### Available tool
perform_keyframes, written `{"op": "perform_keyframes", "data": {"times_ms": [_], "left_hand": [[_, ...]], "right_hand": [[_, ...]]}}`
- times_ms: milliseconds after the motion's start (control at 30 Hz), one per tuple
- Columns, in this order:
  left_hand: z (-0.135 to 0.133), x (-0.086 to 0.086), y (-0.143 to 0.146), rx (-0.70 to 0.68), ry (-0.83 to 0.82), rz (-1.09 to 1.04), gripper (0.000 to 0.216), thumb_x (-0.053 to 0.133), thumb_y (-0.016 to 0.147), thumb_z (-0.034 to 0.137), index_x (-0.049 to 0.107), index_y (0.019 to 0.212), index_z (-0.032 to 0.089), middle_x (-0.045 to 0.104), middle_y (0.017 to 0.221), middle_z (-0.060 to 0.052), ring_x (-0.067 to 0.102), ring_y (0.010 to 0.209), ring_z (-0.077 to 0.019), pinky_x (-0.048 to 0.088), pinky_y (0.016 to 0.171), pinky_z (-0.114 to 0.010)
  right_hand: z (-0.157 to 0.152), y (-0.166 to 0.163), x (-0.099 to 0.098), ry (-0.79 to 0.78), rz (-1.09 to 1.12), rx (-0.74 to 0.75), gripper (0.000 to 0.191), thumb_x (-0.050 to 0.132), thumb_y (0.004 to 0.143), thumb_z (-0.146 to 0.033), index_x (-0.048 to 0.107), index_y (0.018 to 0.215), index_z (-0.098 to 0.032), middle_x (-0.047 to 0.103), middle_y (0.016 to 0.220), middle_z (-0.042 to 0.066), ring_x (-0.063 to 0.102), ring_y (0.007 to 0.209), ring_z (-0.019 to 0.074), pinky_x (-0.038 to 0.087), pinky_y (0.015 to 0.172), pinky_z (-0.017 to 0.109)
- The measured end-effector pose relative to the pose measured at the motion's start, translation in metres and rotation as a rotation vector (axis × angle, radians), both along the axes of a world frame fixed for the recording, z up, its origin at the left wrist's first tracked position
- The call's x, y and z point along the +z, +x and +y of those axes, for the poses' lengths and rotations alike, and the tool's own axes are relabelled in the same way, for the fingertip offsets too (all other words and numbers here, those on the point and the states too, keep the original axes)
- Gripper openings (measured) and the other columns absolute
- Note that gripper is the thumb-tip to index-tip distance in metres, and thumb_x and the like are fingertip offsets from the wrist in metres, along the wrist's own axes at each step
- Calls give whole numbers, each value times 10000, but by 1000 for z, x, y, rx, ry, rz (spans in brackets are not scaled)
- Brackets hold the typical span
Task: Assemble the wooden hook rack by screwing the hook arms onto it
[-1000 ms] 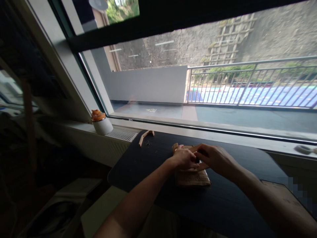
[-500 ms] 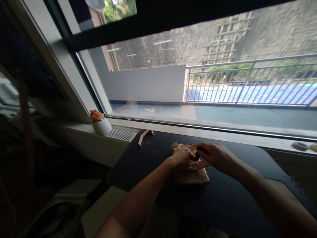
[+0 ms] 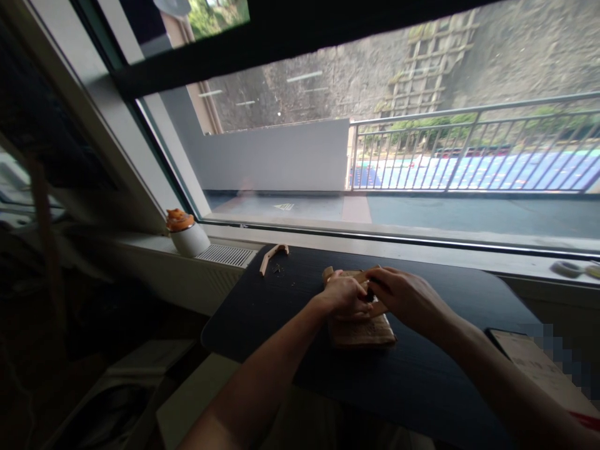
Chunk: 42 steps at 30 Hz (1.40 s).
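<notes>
On the dark table (image 3: 262,312), my left hand (image 3: 345,295) is closed around a light wooden piece (image 3: 379,309), which rests over a brown, block-like slab (image 3: 363,334). A rounded wooden end (image 3: 327,273) pokes out beyond the left knuckles. My right hand (image 3: 398,292) meets it from the right, fingers bent and pressed together at the wood. Something small and dark is between the two hands, mostly hidden by the fingers. Farther left lies a curved, angular wooden piece (image 3: 273,257), with dark crumbs (image 3: 277,270) beside it.
A white pot with an orange top (image 3: 186,234) stands on the sill by a vent grille (image 3: 226,254). Rolls of tape (image 3: 567,269) sit on the sill at right. A flat cardboard-coloured item (image 3: 529,356) is near my right forearm. The window runs behind the table.
The view has shifted slightly, showing more of the flat item at right. My right hand has turned a little over the wood, and less of the dark thing shows.
</notes>
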<state>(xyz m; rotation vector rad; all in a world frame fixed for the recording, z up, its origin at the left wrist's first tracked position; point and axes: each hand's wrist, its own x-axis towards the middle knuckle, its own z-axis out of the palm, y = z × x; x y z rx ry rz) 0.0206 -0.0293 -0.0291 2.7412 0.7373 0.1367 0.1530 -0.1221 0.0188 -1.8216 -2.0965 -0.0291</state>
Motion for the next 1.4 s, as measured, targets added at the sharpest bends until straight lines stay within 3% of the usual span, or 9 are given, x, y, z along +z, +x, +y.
{"op": "perform_keyframes", "data": {"times_ms": [300,500,667,800,1033,1200,1300,1400], "left_hand": [[1,-5,3,4,43,-6,256,578,774,396,666,615,215,703,695,12,630,814,-194,224,1049,-499],[2,-6,3,-2,52,-15,238,592,764,400,662,630,216,700,701,17,632,799,-191,233,1047,-494],[2,-7,1,10,45,-13,217,596,770,401,685,665,232,701,702,23,629,831,-194,233,1050,-478],[1,-6,2,-5,74,-33,236,591,764,400,681,627,230,698,697,15,626,818,-195,248,1042,-467],[2,-9,4,15,57,-28,221,623,728,444,700,700,238,713,767,5,629,876,-213,218,1068,-478],[1,-8,5,25,42,-36,224,616,726,458,700,742,252,719,832,10,625,906,-214,202,1074,-494],[-1,-5,5,35,17,9,206,592,750,423,702,700,257,717,783,18,625,906,-221,184,1069,-526],[-2,-4,5,32,12,36,213,582,760,416,702,675,261,716,766,26,622,914,-222,172,1073,-523]], "right_hand": [[8,4,-15,33,46,-102,235,414,877,-325,613,869,-201,676,748,36,584,609,160,324,548,252],[7,-1,-7,-7,-17,-214,272,449,857,-442,591,825,-214,654,662,20,574,567,165,275,503,249],[5,2,1,-35,-32,-25,221,450,860,-294,636,972,-257,693,857,16,615,685,161,313,555,247],[6,4,-4,-4,8,13,254,387,895,-256,639,911,-226,681,866,29,616,721,160,339,599,250],[10,-5,-16,-22,13,-151,196,455,871,-342,593,855,-203,664,709,32,602,627,178,307,540,257],[8,-10,-16,-3,6,-301,286,449,857,-466,585,899,-218,674,704,32,613,619,196,285,518,261],[5,-9,-9,-34,-41,-224,267,447,862,-415,605,991,-242,692,783,30,626,658,191,288,529,261],[3,-8,-4,-45,-66,-97,229,418,883,-311,633,924,-245,693,863,26,628,707,163,311,563,253]]}}
